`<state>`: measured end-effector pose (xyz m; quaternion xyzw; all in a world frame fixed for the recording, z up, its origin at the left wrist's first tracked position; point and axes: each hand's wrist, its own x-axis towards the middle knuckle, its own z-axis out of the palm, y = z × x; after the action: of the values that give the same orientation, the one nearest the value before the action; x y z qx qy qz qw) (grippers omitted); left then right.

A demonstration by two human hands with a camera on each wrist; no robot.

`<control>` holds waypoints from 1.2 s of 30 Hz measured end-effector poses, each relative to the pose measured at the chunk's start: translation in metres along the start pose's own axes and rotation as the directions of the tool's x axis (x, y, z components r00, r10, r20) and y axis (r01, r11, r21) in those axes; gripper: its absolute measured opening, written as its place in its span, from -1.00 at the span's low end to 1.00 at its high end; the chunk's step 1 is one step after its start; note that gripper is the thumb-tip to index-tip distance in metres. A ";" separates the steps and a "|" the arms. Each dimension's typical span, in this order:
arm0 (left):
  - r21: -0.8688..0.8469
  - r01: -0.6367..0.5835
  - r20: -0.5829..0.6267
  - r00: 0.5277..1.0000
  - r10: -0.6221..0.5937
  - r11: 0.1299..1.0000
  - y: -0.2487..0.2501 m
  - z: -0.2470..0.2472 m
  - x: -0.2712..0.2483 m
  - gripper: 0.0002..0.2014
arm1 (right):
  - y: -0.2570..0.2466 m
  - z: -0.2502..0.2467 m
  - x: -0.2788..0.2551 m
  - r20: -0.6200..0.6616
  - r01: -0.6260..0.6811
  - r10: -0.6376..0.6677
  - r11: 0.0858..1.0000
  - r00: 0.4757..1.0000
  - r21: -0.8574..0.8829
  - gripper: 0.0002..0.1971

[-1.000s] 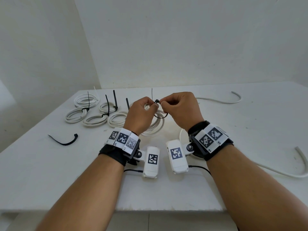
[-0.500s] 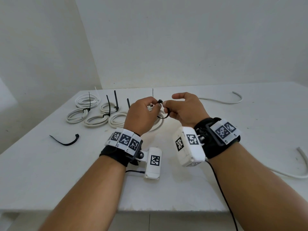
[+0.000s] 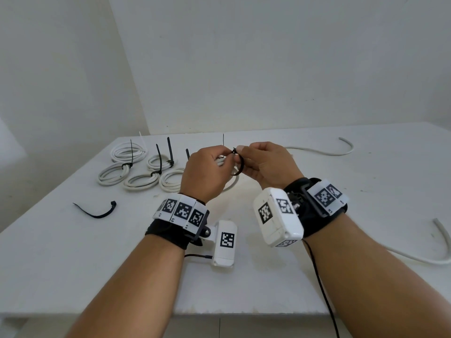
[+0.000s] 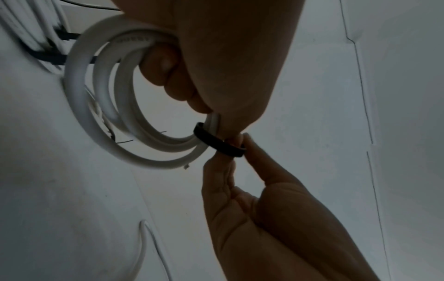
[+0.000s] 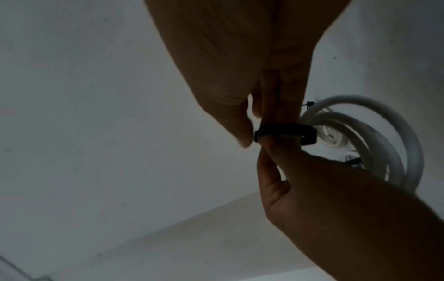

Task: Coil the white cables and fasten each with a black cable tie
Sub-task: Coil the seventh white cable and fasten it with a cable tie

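My left hand [image 3: 225, 158] holds a white cable coil [image 3: 231, 185] above the table, fingers curled round its turns [image 4: 96, 98]. A black cable tie [image 3: 240, 164] is looped loosely round the coil beside the left thumb. My right hand [image 3: 240, 152] pinches the tie at its head, and the thin tail sticks up behind the hands. In the left wrist view the tie band [image 4: 218, 143] sits between the fingertips of both hands. In the right wrist view the right fingers [image 5: 276, 114] pinch the tie [image 5: 286, 133], with the coil [image 5: 384, 136] behind it.
Several tied coils [image 3: 127, 167] with upright tie tails lie at the back left. A loose black tie [image 3: 97, 212] lies on the table [image 3: 73, 264] left of my arm. Loose white cables lie at the far back right [image 3: 341, 150] and right edge [image 3: 441, 242].
My right wrist has rolled inward and the right hand has shifted its pinch on the tie. The left hand and the coil have barely moved.
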<state>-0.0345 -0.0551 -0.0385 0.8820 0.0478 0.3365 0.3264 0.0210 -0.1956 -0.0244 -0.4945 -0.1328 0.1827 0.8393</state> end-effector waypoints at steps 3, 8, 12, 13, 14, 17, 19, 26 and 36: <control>-0.072 0.054 -0.029 0.998 -0.056 0.996 -0.005 -0.002 0.001 -0.86 | -0.001 0.001 -0.002 0.068 -0.020 0.034 0.980 0.997 -0.197 -0.79; -0.073 0.045 -0.040 0.998 -0.048 0.996 -0.007 -0.005 0.003 -0.84 | 0.001 0.000 -0.002 0.123 -0.065 0.112 0.940 0.986 -0.334 -0.81; -0.092 0.060 -0.043 0.997 -0.064 0.994 -0.007 -0.003 0.003 -0.85 | 0.001 0.000 -0.001 0.151 -0.027 0.086 0.934 0.985 -0.355 -0.82; -0.110 0.066 -0.046 0.996 -0.071 0.992 -0.007 -0.003 0.003 -0.86 | 0.002 -0.001 0.000 0.154 -0.034 0.088 0.946 0.984 -0.321 -0.81; -0.126 0.068 -0.045 0.996 -0.074 0.990 -0.006 -0.002 0.002 -0.86 | 0.002 -0.002 0.000 0.155 -0.043 0.092 0.954 0.984 -0.298 -0.78; -0.157 0.064 -0.020 0.997 -0.068 0.986 -0.006 0.000 0.001 -0.87 | 0.004 -0.005 0.004 0.146 -0.056 0.093 0.969 0.985 -0.240 -0.69; -0.181 0.036 0.012 0.999 -0.034 0.983 -0.005 0.000 0.000 -0.86 | 0.004 -0.006 0.005 0.119 -0.062 0.088 0.976 0.989 -0.207 -0.64; -0.216 -0.005 -0.026 1.000 -0.001 0.976 -0.005 -0.002 0.000 -0.87 | 0.000 -0.004 -0.001 0.136 -0.023 0.065 0.958 0.989 -0.287 -0.73; -0.333 -0.054 0.054 0.996 0.076 0.941 -0.007 -0.007 0.000 -0.89 | 0.003 -0.004 0.001 0.127 -0.063 0.078 0.991 0.989 -0.114 -0.81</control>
<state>-0.0384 -0.0461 -0.0388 0.8262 -0.0492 0.3212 0.4602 0.0227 -0.1975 -0.0292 -0.5311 -0.1801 0.2368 0.7933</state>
